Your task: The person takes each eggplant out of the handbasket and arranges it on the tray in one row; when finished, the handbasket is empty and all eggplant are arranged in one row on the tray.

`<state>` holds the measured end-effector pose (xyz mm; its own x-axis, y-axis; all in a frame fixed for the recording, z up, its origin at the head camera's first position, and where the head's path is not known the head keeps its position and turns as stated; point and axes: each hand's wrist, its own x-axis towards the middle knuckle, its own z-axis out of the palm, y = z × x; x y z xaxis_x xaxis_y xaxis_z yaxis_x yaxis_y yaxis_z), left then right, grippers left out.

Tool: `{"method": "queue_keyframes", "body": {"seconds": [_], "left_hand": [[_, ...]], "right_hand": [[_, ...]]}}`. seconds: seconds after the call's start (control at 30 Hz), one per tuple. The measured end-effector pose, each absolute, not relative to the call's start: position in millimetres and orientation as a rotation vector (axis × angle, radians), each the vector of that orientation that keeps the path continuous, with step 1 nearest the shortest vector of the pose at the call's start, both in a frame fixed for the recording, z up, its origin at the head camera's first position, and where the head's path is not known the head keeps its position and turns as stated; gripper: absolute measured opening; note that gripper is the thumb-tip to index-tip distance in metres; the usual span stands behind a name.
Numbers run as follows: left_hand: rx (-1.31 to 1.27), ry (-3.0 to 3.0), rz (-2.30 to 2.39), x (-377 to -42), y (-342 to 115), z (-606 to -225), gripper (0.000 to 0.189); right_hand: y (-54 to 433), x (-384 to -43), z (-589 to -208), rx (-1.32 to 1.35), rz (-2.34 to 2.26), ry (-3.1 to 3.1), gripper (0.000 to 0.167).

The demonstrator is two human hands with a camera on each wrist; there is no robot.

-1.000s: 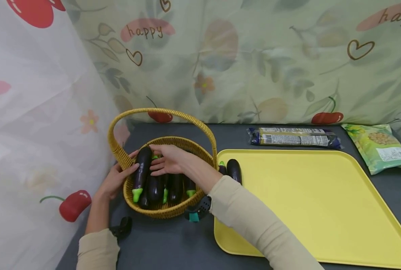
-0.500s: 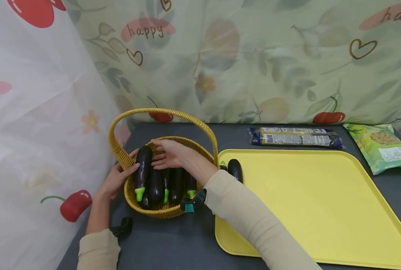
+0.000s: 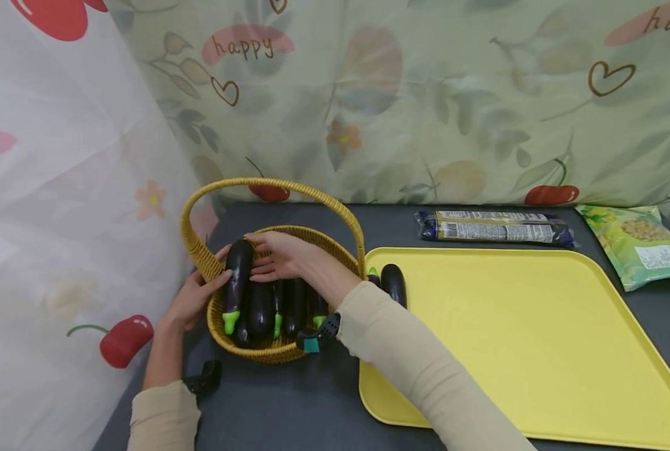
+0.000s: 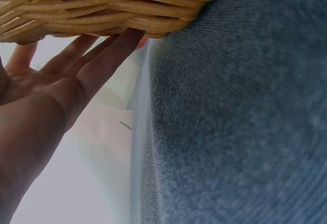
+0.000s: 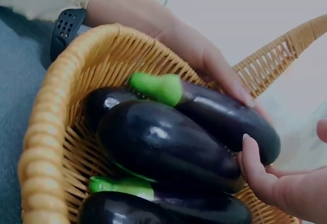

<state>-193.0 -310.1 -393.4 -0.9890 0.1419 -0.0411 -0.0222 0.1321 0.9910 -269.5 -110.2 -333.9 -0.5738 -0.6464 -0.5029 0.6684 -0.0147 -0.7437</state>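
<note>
A yellow wicker basket [image 3: 275, 356] with a tall handle holds several dark purple eggplants [image 3: 260, 311] with green stems. My left hand [image 3: 193, 302] grips the basket's left side by the handle's foot, its thumb lying on the leftmost eggplant [image 3: 237, 275]. That eggplant rests stem toward me, on top of the others. In the left wrist view, the fingers [image 4: 104, 63] of this hand spread along the outside of the wicker wall. My right hand [image 3: 283, 255] reaches over the basket with fingers extended. The right wrist view shows a fingertip [image 5: 247, 141] at the blunt end of the same eggplant [image 5: 230, 117].
Right of the basket lies a large yellow tray [image 3: 515, 338], with two more eggplants [image 3: 393, 285] at its left edge. Behind it are a long dark packet [image 3: 495, 227] and a green bag [image 3: 639, 244]. Patterned cloth [image 3: 369, 106] hangs at the back and left.
My right hand has lifted slightly toward the back of the basket, its forearm shifting a little left. My left hand and the eggplant under its thumb stay nearly in place.
</note>
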Motion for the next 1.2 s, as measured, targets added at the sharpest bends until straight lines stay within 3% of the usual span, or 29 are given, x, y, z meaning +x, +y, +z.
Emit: {"method": "queue_keyframes", "body": {"seconds": [0.53,0.8,1.2], "left_hand": [[0.122,2.237,2.010,-194,-314,-398,0.063],[0.149,2.223,2.015,-194,-316,-397,0.062],[0.156,2.276,1.980,-194,-314,-398,0.061]], "right_hand": [[-124,-272,-334,-0.044,-1.680,1.621,0.045],[-134,-259,-331,-0.064,-1.752,1.676,0.063],[-153,-248,-328,0.109,-1.675,2.058,0.039]]}}
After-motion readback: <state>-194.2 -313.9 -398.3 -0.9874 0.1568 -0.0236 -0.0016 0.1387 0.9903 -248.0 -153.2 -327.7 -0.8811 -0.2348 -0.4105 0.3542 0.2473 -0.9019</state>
